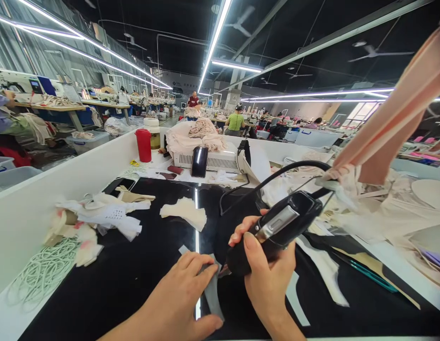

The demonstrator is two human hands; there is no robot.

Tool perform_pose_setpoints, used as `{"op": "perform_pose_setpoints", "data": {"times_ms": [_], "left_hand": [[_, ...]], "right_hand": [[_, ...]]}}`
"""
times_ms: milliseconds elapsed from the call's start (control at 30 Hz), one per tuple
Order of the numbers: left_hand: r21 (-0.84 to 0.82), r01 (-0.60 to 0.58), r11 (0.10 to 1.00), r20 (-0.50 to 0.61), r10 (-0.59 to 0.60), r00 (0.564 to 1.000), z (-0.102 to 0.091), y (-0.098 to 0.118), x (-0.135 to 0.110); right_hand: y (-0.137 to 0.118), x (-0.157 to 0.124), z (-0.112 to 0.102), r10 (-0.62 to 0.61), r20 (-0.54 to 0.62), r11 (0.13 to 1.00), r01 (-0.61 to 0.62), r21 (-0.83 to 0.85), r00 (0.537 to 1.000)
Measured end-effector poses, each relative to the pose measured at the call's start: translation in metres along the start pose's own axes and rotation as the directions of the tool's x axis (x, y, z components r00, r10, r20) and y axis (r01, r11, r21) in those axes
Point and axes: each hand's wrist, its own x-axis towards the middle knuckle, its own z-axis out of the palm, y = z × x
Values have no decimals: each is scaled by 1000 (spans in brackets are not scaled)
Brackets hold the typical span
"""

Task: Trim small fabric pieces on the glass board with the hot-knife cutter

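My right hand (271,270) is wrapped round a black corded hand tool (277,222) with a silver plate on its side. The tool's rounded lower end points down at the black work surface (135,284); where it meets the work is hidden. Palm down, my left hand (180,293) lies with fingers stretched over a curved grey fabric piece (213,289), partly covering it. Beyond it rests a cream fabric stack (184,213). Right of the tool lie a pale curved strip (297,298) and a white fabric piece (324,270).
Pale scraps (110,213) and green cord (46,270) lie left. Teal-handled scissors (374,274) lie right, near heaped fabric (400,213). A red cup (144,145) and a white slotted box (220,160) stand behind. Pink fabric (393,113) hangs by the tool's cable (294,166).
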Motion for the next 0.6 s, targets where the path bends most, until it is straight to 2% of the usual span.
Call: {"op": "perform_pose_setpoints", "data": {"times_ms": [233, 400, 600], "left_hand": [[9, 11, 1000, 20, -11, 1000, -3, 3, -1], [-9, 16, 1000, 26, -15, 1000, -3, 3, -2], [-34, 9, 999, -23, -10, 1000, 1, 0, -5]], "right_hand": [[-2, -2, 2, 20, 1, 1000, -20, -9, 1000], [-6, -9, -3, 41, 26, 997, -42, 57, 999], [-7, -16, -5, 37, 70, 998, -41, 46, 997]]}}
